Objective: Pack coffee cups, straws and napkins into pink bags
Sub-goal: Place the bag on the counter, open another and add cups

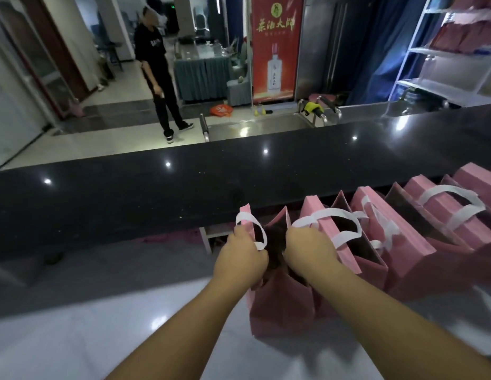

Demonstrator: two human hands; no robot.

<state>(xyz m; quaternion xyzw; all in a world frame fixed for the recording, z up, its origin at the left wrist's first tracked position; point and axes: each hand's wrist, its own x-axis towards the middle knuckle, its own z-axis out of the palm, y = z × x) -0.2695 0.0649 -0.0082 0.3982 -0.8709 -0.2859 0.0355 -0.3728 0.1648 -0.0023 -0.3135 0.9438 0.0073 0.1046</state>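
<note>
A pink paper bag with white handles stands on the white lower counter, its mouth held apart. My left hand grips the bag's left rim by its white handle. My right hand grips the right rim beside the other handle. The bag's inside looks dark and I cannot tell what it holds. To the right stands a row of several more pink bags, upright and open. No cups, straws or napkins show.
A glossy black raised counter runs across just behind the bags. Beyond it a person in black stands on the tiled floor. A red banner and white shelves stand at the back.
</note>
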